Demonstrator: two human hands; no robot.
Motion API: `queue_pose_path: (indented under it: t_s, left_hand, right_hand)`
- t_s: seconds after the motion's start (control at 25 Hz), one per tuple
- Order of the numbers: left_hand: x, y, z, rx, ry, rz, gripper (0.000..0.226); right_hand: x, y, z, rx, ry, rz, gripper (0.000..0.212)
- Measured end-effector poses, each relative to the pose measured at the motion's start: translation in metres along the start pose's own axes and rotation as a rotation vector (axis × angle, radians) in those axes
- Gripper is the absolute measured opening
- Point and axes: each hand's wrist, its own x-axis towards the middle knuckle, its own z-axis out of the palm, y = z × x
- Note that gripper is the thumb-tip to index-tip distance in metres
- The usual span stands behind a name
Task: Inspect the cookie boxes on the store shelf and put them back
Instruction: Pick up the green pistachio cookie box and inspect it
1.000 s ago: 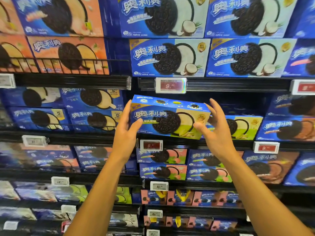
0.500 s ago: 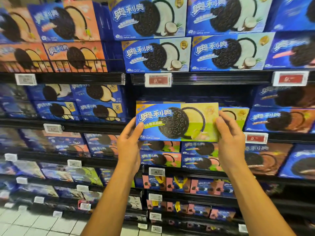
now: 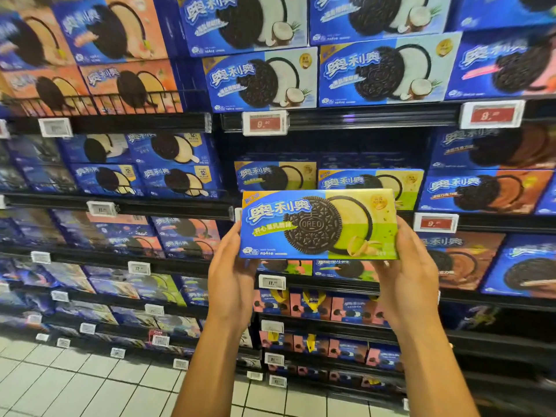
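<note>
**shelfwatcher:** ok so rn the flat blue-and-green cardboard cookie box w/ the big dark sandwich cookie printed on front is out in the air in front of the shelving, face toward the camera, level, held at both short ends. Left hand cups the left end from below/behind, fingers curled round the back afaict. Right hand does the same on the right end, thumb side up along the edge. Neither hand is spread wide, both are wrapped on the box.

**aisle9:** where's it supposed to go back tho?

**shelfwatcher:** prob the dark gap in the black metal shelf right behind it. Two matching blue-and-green boxes sit in that bay, low stack, lots of headroom. Looks like mid-inspection imo, front panel being read, return not started.

**aisle9:** what could go sideways?

**shelfwatcher:** few things. Grip is only at the ends, so if one hand lets go to flip it, the box could tip and drop onto the white tiled floor. Going back in, the front edge could clip the red-and-white price tag just beside the right hand, or shove the matching boxes deeper/crooked. Also easy to slot it in the wrong bay, the brown-and-blue boxes are right next door.
</note>
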Motion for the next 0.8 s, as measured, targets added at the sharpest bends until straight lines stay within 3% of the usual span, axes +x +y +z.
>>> queue_pose_path:
  t_s: [0.48, 0.64, 0.8]
  left_hand:
    - [-0.027, -0.012, 0.001, 0.006, -0.082, -0.103, 0.036]
    - [-0.037, -0.008, 0.007, -0.002, -0.129, -0.118, 0.039]
    - [-0.05, -0.009, 0.03, -0.051, -0.269, -0.092, 0.056]
  right_hand:
    - [-0.026, -0.006, -0.033, 0.039, -0.005, 0.066, 0.047]
    - [-0.031, 0.004, -0.038, 0.14, 0.078, 0.064, 0.042]
    - [-0.035, 0.026, -0.044, 0.326, 0.259, 0.289, 0.045]
